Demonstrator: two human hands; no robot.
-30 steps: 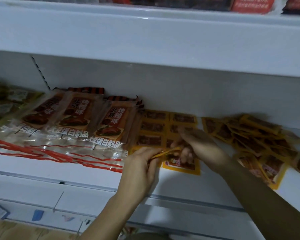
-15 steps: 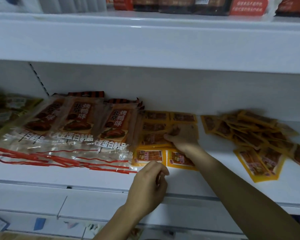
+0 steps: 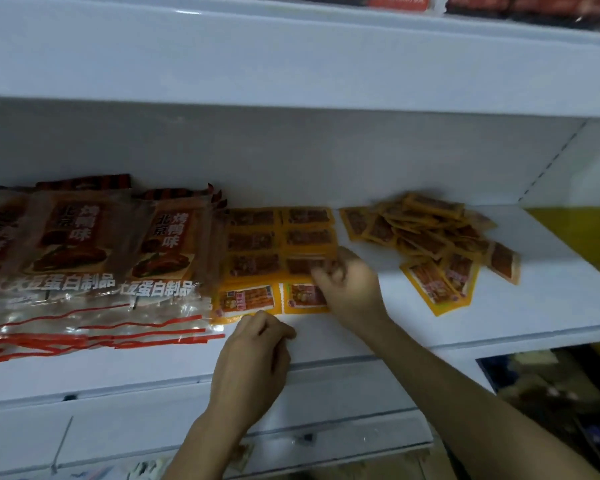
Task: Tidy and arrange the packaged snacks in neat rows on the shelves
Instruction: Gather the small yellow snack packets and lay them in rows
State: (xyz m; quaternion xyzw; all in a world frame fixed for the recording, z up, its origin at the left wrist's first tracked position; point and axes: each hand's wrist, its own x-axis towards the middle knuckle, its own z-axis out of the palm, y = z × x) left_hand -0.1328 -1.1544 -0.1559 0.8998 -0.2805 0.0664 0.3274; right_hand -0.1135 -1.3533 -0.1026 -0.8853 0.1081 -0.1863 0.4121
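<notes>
White shelf bears yellow snack packets

White metal shelf, white back panel, dim light.

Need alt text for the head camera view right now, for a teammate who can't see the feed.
Two bare hands tidy small orange snack packets laid in a neat grid on a white shelf: the right hand rests on the grid's right edge, the left hand at its front. Large clear snack bags overlap to the left; a loose pile of orange packets lies to the right.
</notes>
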